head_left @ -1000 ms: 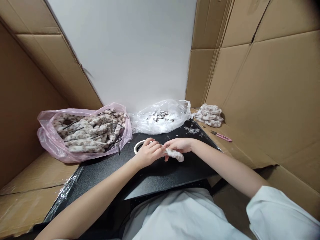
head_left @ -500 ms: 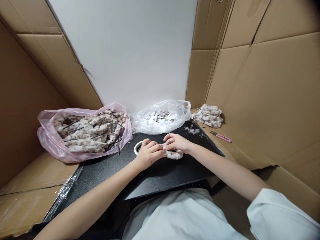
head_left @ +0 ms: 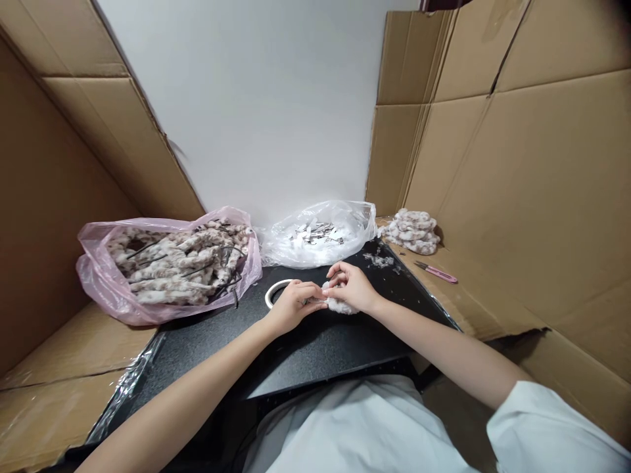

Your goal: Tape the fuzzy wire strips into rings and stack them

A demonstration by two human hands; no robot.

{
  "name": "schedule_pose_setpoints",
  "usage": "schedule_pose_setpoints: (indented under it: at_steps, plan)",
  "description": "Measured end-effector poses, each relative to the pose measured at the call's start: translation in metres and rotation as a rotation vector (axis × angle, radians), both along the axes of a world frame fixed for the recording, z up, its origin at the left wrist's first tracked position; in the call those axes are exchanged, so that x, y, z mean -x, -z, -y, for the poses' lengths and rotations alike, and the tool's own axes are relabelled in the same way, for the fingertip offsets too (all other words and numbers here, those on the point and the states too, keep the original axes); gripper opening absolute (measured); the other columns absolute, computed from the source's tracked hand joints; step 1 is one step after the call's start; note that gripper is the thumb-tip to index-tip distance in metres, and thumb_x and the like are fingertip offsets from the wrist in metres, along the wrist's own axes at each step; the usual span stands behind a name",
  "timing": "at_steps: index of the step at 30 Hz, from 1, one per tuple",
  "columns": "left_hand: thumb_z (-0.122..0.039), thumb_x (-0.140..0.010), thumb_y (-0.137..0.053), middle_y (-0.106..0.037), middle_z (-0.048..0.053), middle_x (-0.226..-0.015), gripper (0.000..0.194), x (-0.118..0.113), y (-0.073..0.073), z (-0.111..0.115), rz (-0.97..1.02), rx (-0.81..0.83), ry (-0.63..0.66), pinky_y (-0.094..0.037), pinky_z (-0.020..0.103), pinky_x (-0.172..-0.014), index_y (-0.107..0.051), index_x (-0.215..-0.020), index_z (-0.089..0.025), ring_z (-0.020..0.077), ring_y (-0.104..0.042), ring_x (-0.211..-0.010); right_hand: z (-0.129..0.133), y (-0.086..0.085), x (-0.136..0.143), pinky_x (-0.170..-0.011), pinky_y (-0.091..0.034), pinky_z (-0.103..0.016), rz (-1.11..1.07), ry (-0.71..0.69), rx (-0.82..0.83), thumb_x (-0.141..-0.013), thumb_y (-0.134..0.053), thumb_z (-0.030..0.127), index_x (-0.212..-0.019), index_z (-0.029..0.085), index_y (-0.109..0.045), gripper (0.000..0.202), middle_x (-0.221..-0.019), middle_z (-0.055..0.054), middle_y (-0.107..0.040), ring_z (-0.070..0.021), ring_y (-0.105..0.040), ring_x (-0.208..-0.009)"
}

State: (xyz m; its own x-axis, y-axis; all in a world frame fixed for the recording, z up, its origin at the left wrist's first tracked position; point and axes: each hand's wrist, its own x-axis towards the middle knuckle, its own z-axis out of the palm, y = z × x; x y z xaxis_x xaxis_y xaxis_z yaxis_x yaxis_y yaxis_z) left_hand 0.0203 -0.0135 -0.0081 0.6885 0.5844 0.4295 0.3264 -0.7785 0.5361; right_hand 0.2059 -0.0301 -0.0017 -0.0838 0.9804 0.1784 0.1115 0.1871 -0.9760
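In the head view, I see both bare hands meeting over the black table (head_left: pixel 221 355). The left hand (head_left: pixel 294 306) has its fingers close together, the tips pinching the left end of a fluffy piece (head_left: pixel 341 307). The right hand (head_left: pixel 355 289) brings thumb and forefinger in to that same end, its other fingers curled; whether those tips grip the fluff or only rest on it, I cannot tell.

So the fluffy piece lies straight off the left hand's fingertips, to their right, and under the right hand, on the side nearer the person's body. Neither hand is the nearer one, for both are at it. What shows of its long axis runs roughly crosswise, from the left fingertips towards the right wrist, with the rounded far end pointing right and partly covered by the right hand.

Just beside the left hand, on its outer side, sits a roll of tape (head_left: pixel 269 297), partly hidden. Further left of that hand is a pink bag (head_left: pixel 93 269) of fuzzy strips (head_left: pixel 172 269). Beyond both hands lies a clear bag (head_left: pixel 290 256). Well off to the right hand's right are pink snips (head_left: pixel 440 272) and a fluffy pile (head_left: pixel 414 231).
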Motion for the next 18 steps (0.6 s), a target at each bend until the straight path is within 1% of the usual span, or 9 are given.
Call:
schedule_pose_setpoints:
  at_steps: [2,5,7,9,11,14,16,18]
  plan:
    - [-0.034,-0.082,-0.064,-0.066,0.002,-0.075,0.019,-0.001,0.001,0.001,0.063,0.144,-0.003,-0.038,0.025,-0.067,-0.066,-0.079,-0.015,0.0123,-0.056,-0.067,0.000,-0.001,0.000,-0.050,-0.037,-0.021,-0.097,-0.019,0.089,-0.050,-0.078,0.015,-0.077,0.018,-0.053,0.037,-0.057,0.005,-0.062,-0.0073,-0.049,-0.048]
    - [-0.036,-0.078,-0.068,-0.063,0.001,-0.067,0.023,-0.002,0.005,0.002,0.168,0.307,-0.060,-0.037,0.023,-0.058,-0.064,-0.073,-0.013,0.0107,-0.052,-0.060,0.000,-0.004,0.000,-0.053,-0.042,-0.023,-0.225,-0.083,0.250,-0.047,-0.081,0.016,-0.077,0.017,-0.052,0.042,-0.058,0.005,-0.063,-0.0090,-0.055,-0.050]
    - [-0.036,-0.073,-0.072,-0.062,0.000,-0.065,0.025,-0.003,0.008,0.002,0.236,0.386,-0.097,-0.037,0.022,-0.056,-0.061,-0.070,-0.013,0.0096,-0.051,-0.057,0.000,-0.006,-0.001,-0.054,-0.044,-0.023,-0.270,-0.128,0.342,-0.044,-0.083,0.016,-0.076,0.017,-0.053,0.044,-0.058,0.004,-0.064,-0.0097,-0.057,-0.051]
    - [-0.036,-0.071,-0.073,-0.063,0.000,-0.065,0.027,-0.005,0.011,0.002,0.302,0.463,-0.113,-0.039,0.022,-0.056,-0.058,-0.069,-0.014,0.0096,-0.052,-0.057,-0.001,-0.006,-0.002,-0.056,-0.046,-0.024,-0.298,-0.152,0.381,-0.042,-0.084,0.015,-0.075,0.017,-0.053,0.045,-0.058,0.003,-0.064,-0.0104,-0.059,-0.052]
    - [-0.035,-0.070,-0.074,-0.063,0.000,-0.065,0.029,-0.006,0.012,0.002,0.342,0.534,-0.113,-0.041,0.022,-0.056,-0.054,-0.069,-0.014,0.0097,-0.053,-0.058,-0.001,-0.006,-0.002,-0.057,-0.047,-0.024,-0.307,-0.151,0.356,-0.043,-0.085,0.015,-0.074,0.017,-0.053,0.045,-0.059,0.004,-0.064,-0.0107,-0.059,-0.053]
    - [-0.035,-0.070,-0.074,-0.061,-0.002,-0.063,0.030,-0.008,0.010,0.002,0.351,0.607,-0.106,-0.040,0.020,-0.053,-0.051,-0.071,-0.015,0.0081,-0.052,-0.055,0.000,-0.004,-0.003,-0.057,-0.046,-0.024,-0.242,-0.127,0.247,-0.046,-0.083,0.016,-0.073,0.017,-0.052,0.041,-0.058,0.005,-0.063,-0.0095,-0.058,-0.052]
    - [-0.034,-0.070,-0.074,-0.058,-0.003,-0.064,0.030,-0.008,0.008,0.003,0.363,0.627,-0.112,-0.040,0.019,-0.052,-0.051,-0.075,-0.015,0.0071,-0.050,-0.055,0.002,-0.003,-0.005,-0.053,-0.044,-0.023,-0.165,-0.137,0.176,-0.050,-0.082,0.019,-0.075,0.018,-0.052,0.039,-0.059,0.005,-0.063,-0.0087,-0.055,-0.050]
    - [-0.034,-0.069,-0.075,-0.057,-0.004,-0.065,0.031,-0.009,0.005,0.004,0.382,0.625,-0.136,-0.040,0.018,-0.052,-0.052,-0.081,-0.016,0.0069,-0.050,-0.056,0.003,-0.002,-0.007,-0.047,-0.041,-0.022,-0.086,-0.179,0.130,-0.054,-0.080,0.024,-0.079,0.018,-0.052,0.038,-0.065,0.004,-0.065,-0.0079,-0.052,-0.046]
